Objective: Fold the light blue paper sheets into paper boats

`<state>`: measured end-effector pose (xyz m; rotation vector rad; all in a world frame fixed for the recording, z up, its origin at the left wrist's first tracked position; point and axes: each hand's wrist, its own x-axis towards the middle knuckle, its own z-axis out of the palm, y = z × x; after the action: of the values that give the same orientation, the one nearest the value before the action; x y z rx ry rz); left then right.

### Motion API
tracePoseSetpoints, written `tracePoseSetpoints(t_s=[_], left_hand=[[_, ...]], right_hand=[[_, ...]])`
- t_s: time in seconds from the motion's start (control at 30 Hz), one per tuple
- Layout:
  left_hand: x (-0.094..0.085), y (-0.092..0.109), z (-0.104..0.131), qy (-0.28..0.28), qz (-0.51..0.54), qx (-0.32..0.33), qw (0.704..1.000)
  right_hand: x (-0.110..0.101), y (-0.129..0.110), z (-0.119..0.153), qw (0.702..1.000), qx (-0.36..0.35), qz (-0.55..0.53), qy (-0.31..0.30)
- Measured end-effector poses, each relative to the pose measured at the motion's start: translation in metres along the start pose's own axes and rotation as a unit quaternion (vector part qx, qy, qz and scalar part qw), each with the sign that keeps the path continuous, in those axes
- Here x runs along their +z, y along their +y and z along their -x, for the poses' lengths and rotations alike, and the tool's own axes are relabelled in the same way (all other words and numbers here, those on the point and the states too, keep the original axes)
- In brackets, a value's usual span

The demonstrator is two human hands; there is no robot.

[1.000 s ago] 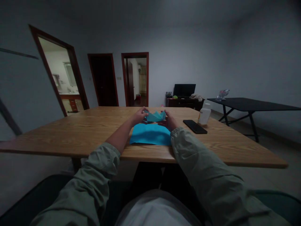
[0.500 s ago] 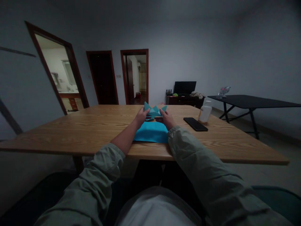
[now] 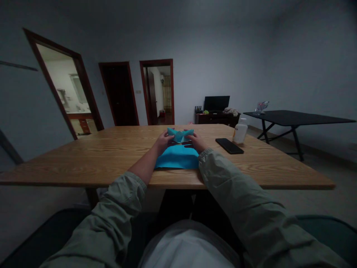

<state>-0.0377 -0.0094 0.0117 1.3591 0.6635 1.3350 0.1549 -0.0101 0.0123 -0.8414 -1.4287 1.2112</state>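
A folded blue paper piece (image 3: 180, 136) with two raised pointed ends is held up between my hands, over the table. My left hand (image 3: 164, 142) pinches its left end, thumb on the near side. On the opposite end, my right hand (image 3: 196, 141) grips the paper in the same way, some of its fingers reaching underneath. Below them a flat sheet of brighter blue paper (image 3: 177, 158) lies close to the table's near edge. The far side of the folded piece is hidden from me.
The wooden table (image 3: 117, 156) spreads wide in front of me. A black phone (image 3: 229, 146) lies to the right, with a white bottle (image 3: 240, 132) standing just behind it. Farther off are a black folding table (image 3: 295, 118) and a cabinet bearing a monitor (image 3: 216, 103).
The folded paper has changed shape: its points sit lower and its middle is now closed up and bulging towards me. Both hands keep their hold. The whole view has shifted slightly.
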Motion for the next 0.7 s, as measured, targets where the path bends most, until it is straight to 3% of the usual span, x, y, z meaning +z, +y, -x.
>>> tracePoseSetpoints(t_s=[0.27,0.47,0.7], left_hand=[[0.0,0.006,0.005,-0.026,0.011,0.033,0.999],[-0.001,0.01,0.005,0.001,0.039,-0.055,0.998],[0.009,0.004,0.006,0.019,0.01,-0.104,0.994]], right_hand=[[-0.002,0.006,-0.002,0.998,-0.047,0.046,-0.019],[-0.008,0.014,-0.008,0.973,-0.146,0.177,-0.009],[-0.007,0.012,-0.002,0.935,-0.183,0.302,-0.021]])
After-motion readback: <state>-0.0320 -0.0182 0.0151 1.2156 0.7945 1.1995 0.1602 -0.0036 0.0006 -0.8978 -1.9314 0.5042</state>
